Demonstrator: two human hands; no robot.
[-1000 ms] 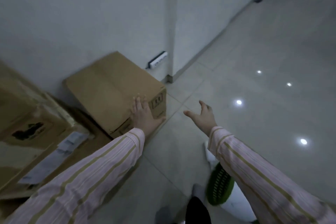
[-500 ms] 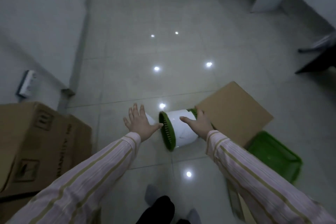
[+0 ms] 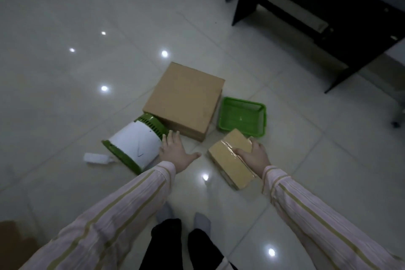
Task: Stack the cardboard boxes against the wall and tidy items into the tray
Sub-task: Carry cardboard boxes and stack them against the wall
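**Both hands reaching down over boxes on the floor**

The left hand (image 3: 175, 151) is hovering with fingers spread, just right of a white and green drum (image 3: 135, 144) that is lying on its side. The right hand (image 3: 254, 155) is spreading over a small taped box (image 3: 226, 162). A large box (image 3: 186, 98) is sitting farther off, with a green tray (image 3: 243, 101) lying just to its right.

The room was dim and grayish. Small bright spots of light shone on the shiny floor (image 3: 65, 17). The picture looked soft and grainy, and the edges bent outward and got darker.
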